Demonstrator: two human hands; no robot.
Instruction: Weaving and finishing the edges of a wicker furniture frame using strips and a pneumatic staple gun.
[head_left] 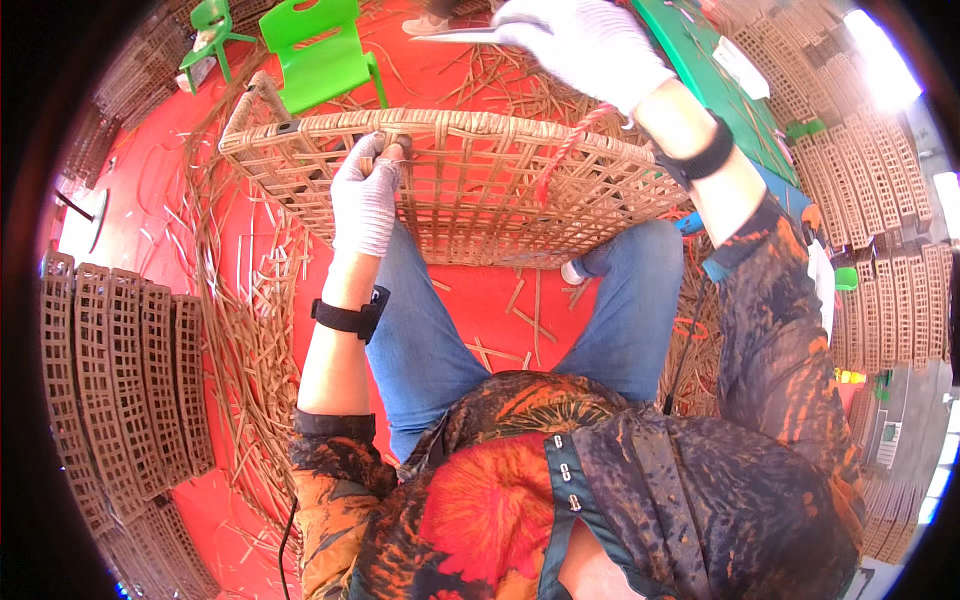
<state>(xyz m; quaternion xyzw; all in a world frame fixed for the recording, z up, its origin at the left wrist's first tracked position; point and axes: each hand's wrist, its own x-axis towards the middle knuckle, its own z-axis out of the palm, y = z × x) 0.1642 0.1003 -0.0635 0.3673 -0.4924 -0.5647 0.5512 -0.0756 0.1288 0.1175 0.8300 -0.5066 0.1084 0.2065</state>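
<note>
A woven brown basket (480, 190) with open lattice sides rests across my knees, tilted. My left hand (366, 195), in a white glove, is closed on the basket's rim at the left of its middle, the fingers pinching the woven strip there. Raised beyond the basket's far right side, my gloved right hand (590, 50) is closed round a pointed metal blade (455, 36), whose tip points left. The grip end is hidden in the glove, so its exact kind does not show. A red twisted cord (572, 150) hangs over the basket below that hand.
Loose brown strips (250, 390) litter the red floor (140, 290). Stacked woven baskets (120, 380) stand at left, more stacks (895, 300) at right. A green chair (318, 50) stands beyond the basket. A green board (715, 90) lies at far right. Someone's shoe (427, 24) shows at the top.
</note>
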